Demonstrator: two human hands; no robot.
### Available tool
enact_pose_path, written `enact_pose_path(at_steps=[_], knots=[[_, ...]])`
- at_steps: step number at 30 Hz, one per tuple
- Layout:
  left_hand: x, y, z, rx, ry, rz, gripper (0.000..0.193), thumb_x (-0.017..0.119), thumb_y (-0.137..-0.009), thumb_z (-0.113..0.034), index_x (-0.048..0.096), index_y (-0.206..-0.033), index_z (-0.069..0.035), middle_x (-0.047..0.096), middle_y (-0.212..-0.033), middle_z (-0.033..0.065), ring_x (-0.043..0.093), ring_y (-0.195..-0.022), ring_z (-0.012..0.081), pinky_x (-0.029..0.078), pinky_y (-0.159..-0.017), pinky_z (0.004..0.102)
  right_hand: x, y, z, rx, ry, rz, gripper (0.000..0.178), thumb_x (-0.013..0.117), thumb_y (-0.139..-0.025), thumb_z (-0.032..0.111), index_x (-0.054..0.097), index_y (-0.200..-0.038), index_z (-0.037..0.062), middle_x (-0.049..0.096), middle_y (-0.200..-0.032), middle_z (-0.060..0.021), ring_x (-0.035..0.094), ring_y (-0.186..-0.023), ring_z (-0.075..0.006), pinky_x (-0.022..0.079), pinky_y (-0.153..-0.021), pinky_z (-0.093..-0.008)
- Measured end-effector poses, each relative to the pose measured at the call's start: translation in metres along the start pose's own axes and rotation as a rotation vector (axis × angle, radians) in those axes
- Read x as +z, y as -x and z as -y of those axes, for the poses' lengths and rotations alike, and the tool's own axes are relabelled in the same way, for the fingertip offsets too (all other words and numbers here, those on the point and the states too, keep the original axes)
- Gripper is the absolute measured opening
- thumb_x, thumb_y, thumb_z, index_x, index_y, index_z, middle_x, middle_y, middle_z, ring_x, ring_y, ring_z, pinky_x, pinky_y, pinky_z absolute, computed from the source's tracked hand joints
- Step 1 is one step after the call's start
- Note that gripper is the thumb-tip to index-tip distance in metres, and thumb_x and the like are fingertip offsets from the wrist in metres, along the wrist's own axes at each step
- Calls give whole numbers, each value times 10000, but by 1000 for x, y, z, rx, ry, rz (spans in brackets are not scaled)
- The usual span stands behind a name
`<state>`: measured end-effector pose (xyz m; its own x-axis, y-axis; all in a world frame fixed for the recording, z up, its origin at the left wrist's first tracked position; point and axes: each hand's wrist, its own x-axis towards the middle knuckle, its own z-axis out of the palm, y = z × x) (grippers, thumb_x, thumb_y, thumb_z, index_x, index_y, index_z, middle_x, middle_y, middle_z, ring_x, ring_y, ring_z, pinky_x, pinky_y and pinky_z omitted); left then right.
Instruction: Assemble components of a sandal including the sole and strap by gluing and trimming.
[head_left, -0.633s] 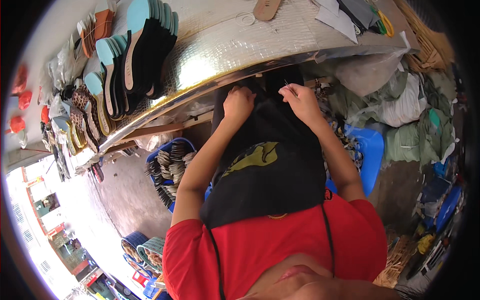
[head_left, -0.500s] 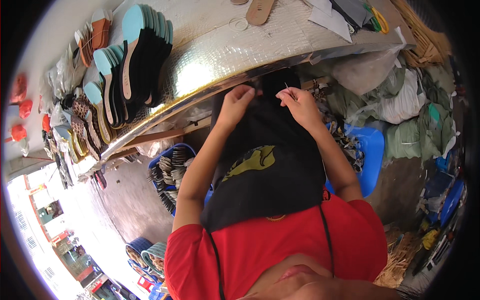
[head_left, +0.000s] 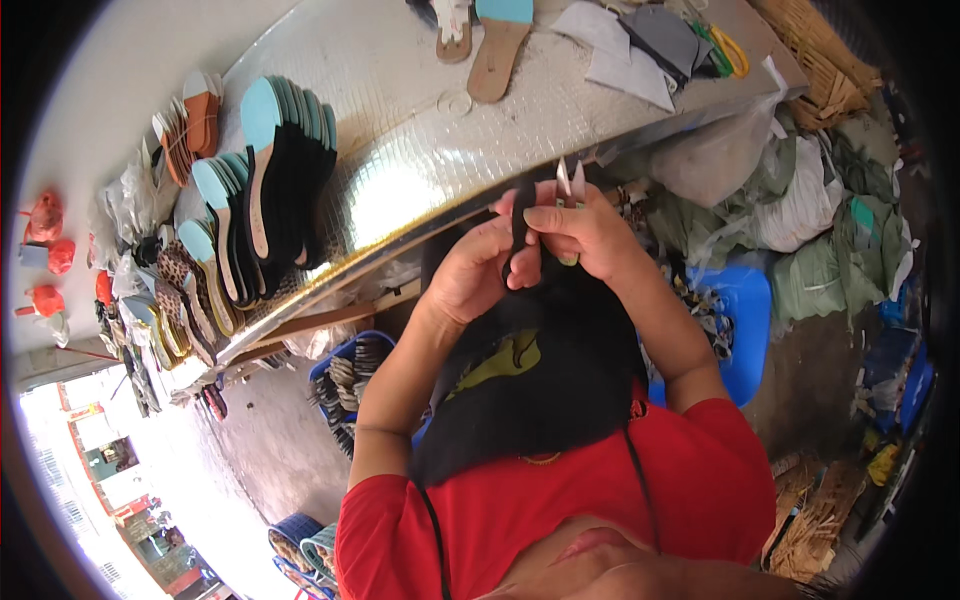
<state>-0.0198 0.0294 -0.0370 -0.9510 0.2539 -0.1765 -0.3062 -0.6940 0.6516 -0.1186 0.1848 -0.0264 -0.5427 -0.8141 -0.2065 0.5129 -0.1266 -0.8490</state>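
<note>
Over my lap, just off the front edge of the workbench, my two hands meet. My left hand [head_left: 474,262] is closed round a narrow black strip [head_left: 520,215], which stands upright between the fingers. In my right hand [head_left: 592,235] is a small pair of thread snips [head_left: 571,180], blades pointing up and slightly apart. The right thumb and fingers also touch the strip. A black apron [head_left: 545,385] with a yellow-green print lies beneath both hands.
Black insoles with pale blue heels [head_left: 288,170] stand stacked on the left of the workbench [head_left: 420,110]. Brown insoles [head_left: 498,62] and yellow-handled scissors [head_left: 735,50] lie farther back. Below are a blue basin [head_left: 745,325] at right and a blue crate [head_left: 350,345] at left.
My hands, apart at the bench edge before, have come closer to me and together. The black strip and the snips' blades now show clearly. The view has shifted to reveal more of the bench.
</note>
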Motion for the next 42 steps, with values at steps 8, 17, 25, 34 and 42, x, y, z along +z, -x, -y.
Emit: enact_pose_path(at_steps=[8, 17, 25, 34, 42], knots=[[-11, -109, -67, 690, -1531, -572, 223, 629, -893, -178, 602, -1016, 6, 636, -914, 172, 617, -866, 327, 492, -774, 382, -56, 2, 57, -495, -106, -299, 207, 545, -927, 142, 652, -969, -30, 443, -487, 22, 313, -387, -34, 247, -380, -215], [-51, -216, -147, 99, -1625, -711, 660, 722, -752, -432, 537, -1170, 44, 609, -1007, 162, 631, -894, 308, 499, -867, 409, -76, -21, 55, -402, -103, -403, 147, 564, -902, 89, 581, -995, -23, 688, -843, -107, 352, -381, -33, 284, -350, -204], [-38, -112, -128, 196, -327, -295, 682, 505, -913, -608, 524, -1206, 8, 479, -754, -8, 444, -607, 77, 358, -528, 210, -53, -29, 31, -357, 73, -438, 129, 576, -941, 149, 613, -965, 27, 583, -683, -9, 364, -437, -13, 301, -398, -200], [-2, -28, -36, 160, -155, -326, 337, 694, -873, -184, 593, -1132, 7, 646, -1066, 83, 623, -978, 196, 487, -904, 345, -2, -26, -23, -903, 588, -588, 103, 649, -889, 43, 595, -966, 0, 559, -603, -30, 501, -540, -49, 416, -495, -217], [10, -2, -1, 291, -3, -468, 500, 702, -874, -256, 514, -1260, 1, 611, -1014, 74, 594, -932, 179, 496, -839, 329, 21, -6, -43, -751, 385, -607, 104, 661, -870, 31, 565, -836, 12, 519, -577, 35, 427, -552, 12, 360, -461, -209]])
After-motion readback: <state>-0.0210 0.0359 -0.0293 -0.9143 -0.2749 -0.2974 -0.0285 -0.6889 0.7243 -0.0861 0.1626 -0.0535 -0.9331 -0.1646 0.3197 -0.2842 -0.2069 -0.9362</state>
